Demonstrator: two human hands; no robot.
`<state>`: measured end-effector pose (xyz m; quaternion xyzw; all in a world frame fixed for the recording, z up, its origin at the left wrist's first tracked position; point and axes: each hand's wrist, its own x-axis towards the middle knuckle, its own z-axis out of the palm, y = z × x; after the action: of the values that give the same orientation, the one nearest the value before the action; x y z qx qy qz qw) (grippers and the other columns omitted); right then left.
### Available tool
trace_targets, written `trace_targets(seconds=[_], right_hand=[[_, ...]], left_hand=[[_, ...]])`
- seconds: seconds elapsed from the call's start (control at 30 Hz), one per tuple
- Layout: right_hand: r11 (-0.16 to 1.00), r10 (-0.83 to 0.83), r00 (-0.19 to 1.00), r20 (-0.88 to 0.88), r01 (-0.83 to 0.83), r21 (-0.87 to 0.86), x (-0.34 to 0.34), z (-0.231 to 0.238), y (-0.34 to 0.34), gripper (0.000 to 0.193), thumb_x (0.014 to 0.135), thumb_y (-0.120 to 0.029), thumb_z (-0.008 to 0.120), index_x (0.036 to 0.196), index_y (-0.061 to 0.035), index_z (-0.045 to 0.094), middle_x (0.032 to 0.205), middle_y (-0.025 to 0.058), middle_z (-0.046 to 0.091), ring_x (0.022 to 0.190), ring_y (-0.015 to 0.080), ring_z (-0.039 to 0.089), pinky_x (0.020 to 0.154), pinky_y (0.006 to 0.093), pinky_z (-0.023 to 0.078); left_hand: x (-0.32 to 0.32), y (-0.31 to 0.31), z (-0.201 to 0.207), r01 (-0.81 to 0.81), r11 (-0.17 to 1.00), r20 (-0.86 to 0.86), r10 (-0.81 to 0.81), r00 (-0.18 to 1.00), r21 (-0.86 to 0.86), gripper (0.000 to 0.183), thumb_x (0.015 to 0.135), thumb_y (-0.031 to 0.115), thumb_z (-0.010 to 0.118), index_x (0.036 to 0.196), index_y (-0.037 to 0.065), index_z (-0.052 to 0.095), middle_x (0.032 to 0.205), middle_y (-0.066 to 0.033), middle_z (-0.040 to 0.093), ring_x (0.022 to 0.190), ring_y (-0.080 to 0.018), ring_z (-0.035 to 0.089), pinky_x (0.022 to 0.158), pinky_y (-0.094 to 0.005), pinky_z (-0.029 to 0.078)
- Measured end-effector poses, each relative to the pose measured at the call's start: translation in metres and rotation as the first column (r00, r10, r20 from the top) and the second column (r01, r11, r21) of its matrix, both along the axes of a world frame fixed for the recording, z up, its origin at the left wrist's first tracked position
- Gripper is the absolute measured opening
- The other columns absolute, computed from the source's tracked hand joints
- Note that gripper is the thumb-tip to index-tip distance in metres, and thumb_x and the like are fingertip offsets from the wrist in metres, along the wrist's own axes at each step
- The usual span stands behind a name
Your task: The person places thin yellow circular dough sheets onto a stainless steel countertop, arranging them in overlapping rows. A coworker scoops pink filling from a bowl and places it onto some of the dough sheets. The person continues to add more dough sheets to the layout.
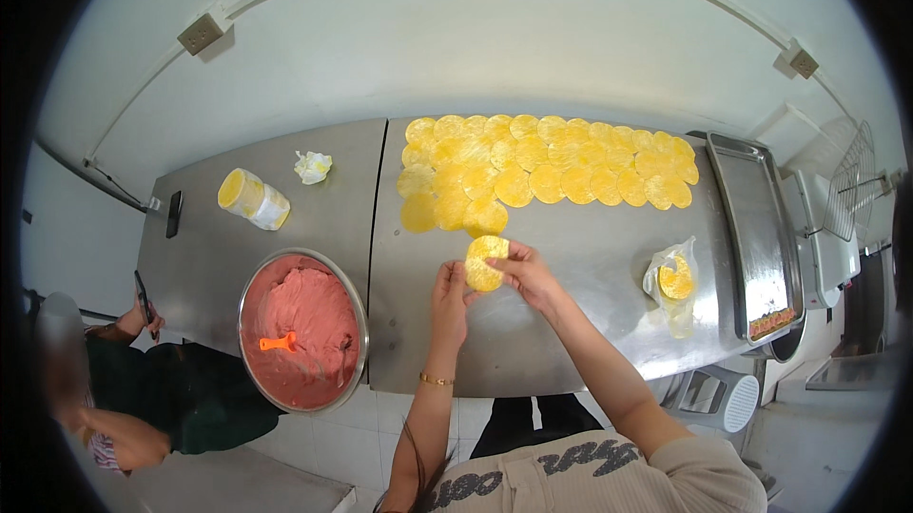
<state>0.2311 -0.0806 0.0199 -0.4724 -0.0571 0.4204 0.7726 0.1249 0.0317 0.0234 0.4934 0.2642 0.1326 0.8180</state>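
Note:
Near the middle of the steel table, my left hand (451,292) and my right hand (529,275) hold round yellow dough wrappers (486,262) between them. My left fingertips grip the lower left edge, and my right thumb presses on the face from the right. Whether it is one wrapper or a thin stack I cannot tell. Just beyond my hands, overlapping rows of similar yellow wrappers (548,182) cover the far part of the table, with a short row reaching toward me on the left. To my right, more wrappers (676,278) sit in an opened clear plastic bag (684,321).
Left of me stands a big metal bowl (250,389) of pink meat paste (309,309) with an orange-handled tool (277,343). Beyond it are a yellow-and-white container (253,199), crumpled wrap (312,167) and a phone (174,214). A metal tray (761,228) lies right. A person (181,399) stands left.

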Motion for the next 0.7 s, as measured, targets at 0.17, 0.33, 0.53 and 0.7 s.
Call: trace_targets(seconds=[0.17, 0.33, 0.53, 0.7], right_hand=[[0.967, -0.231, 0.973, 0.0, 0.229, -0.111, 0.022, 0.013, -0.025, 0.024, 0.082, -0.005, 0.063, 0.105, -0.0003, 0.056, 0.092, 0.0071, 0.064, 0.074, 0.0095, 0.062, 0.058, 0.019, 0.049], [0.934, -0.331, 0.942, -0.064, 0.317, -0.168, 0.034, 0.006, -0.058, 0.02, 0.085, -0.008, 0.059, 0.102, 0.0008, 0.055, 0.087, 0.0068, 0.063, 0.065, 0.0089, 0.061, 0.052, 0.0187, 0.049], [0.923, -0.342, 0.94, -0.017, 0.332, -0.192, 0.039, 0.016, -0.066, 0.019, 0.088, -0.009, 0.056, 0.104, 0.0011, 0.055, 0.088, 0.0058, 0.062, 0.07, 0.0084, 0.06, 0.055, 0.0191, 0.049], [0.921, -0.387, 0.922, 0.031, 0.388, -0.047, 0.059, 0.038, -0.051, 0.015, 0.088, -0.011, 0.057, 0.101, -0.0033, 0.057, 0.085, 0.0008, 0.062, 0.068, 0.0047, 0.058, 0.054, 0.0174, 0.045]], left_hand=[[0.028, 0.015, -0.031, 0.233, 0.051, -0.229, -0.088, 0.97, 0.971, 0.027, 0.091, 0.019, 0.047, 0.115, 0.006, 0.052, 0.128, -0.0056, 0.048, 0.12, -0.0268, 0.043, 0.096, -0.0463, 0.038], [0.045, 0.011, -0.056, 0.353, -0.179, -0.375, -0.107, 0.921, 0.918, 0.039, 0.089, 0.021, 0.051, 0.125, 0.008, 0.049, 0.135, -0.0086, 0.041, 0.129, -0.0292, 0.032, 0.104, -0.0539, 0.024], [0.057, -0.002, -0.061, 0.368, -0.15, -0.383, -0.08, 0.92, 0.917, 0.042, 0.089, 0.024, 0.05, 0.127, 0.006, 0.047, 0.133, -0.0107, 0.041, 0.127, -0.0267, 0.034, 0.105, -0.0506, 0.024], [0.058, -0.006, -0.059, 0.414, -0.127, -0.423, -0.061, 0.904, 0.901, 0.045, 0.089, 0.028, 0.049, 0.128, 0.007, 0.046, 0.137, -0.0097, 0.037, 0.129, -0.0245, 0.031, 0.107, -0.0481, 0.021]])
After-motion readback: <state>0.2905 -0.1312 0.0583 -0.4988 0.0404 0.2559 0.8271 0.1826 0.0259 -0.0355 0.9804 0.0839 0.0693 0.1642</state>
